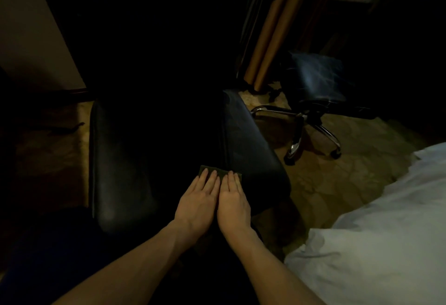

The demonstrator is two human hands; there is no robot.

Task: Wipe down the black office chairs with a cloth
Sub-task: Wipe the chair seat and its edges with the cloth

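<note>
Both hands, left (196,202) and right (233,202), press flat (fingers straight) on cloth (205,170) atop chair (251,150).

Most of the cloth (218,172) under flat fingers (212,179); chair (115,172) centre lost in darkness.

Near chair (154,159): black and padded, lying under both hands, its shiny armrests running away from the fingertips on either side; the seat between them is sitting in deep shadow.
Cloth (212,172): small, dark green, lying flat on the near chair, peeking out just beyond the fingertips.
Far chair (313,80): black seat on a chrome star base, standing well apart, beyond and right of the hands.
</note>
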